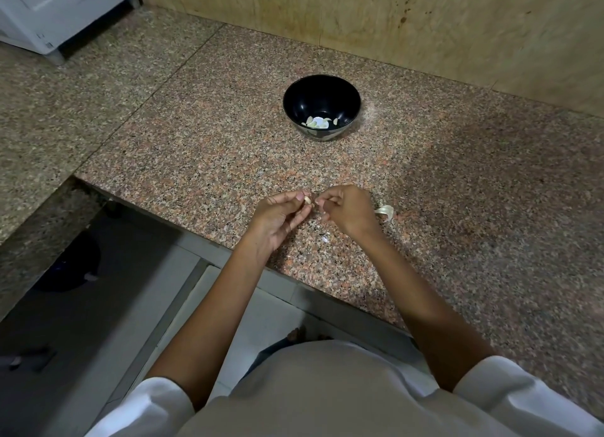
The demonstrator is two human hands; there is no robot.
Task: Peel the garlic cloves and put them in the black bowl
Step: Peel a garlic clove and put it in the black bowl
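My left hand point(277, 219) pinches a small pale garlic clove point(307, 200) between thumb and fingertips, just above the granite counter near its front edge. Close to the right of the clove, my right hand point(346, 209) has its fingers curled, thumb and fingertips pinched together; what they hold is too small to make out. The black bowl point(322, 91) stands farther back on the counter, with several peeled cloves point(318, 122) lying in its bottom.
A curl of white garlic skin point(385, 211) lies on the counter just right of my right hand, and small skin flakes point(324, 239) lie under my hands. A wooden wall panel point(392, 14) closes the back. The counter's front edge point(209, 240) drops to the floor at left.
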